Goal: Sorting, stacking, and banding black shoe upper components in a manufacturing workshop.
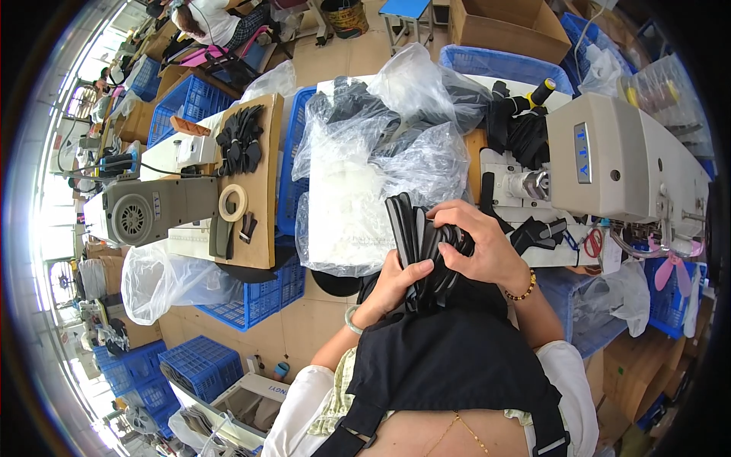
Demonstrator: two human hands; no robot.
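A stack of black fabric strips with grey edges is held in front of my apron, over the table's near edge. My left hand grips it from the lower left, thumb pressed across the strips. Around its upper right side curl the fingers of my right hand, closed on the folded ends. Just beyond the stack, clear plastic bags with dark fabric pieces inside cover the white tabletop. More black fabric pieces lie right of my right hand, beside red-handled scissors.
A sewing machine stands close on the right, with a thread cone behind it. On the left are another machine, a roll of tape and a black bundle on a board. Blue crates sit below. Another person sits far left.
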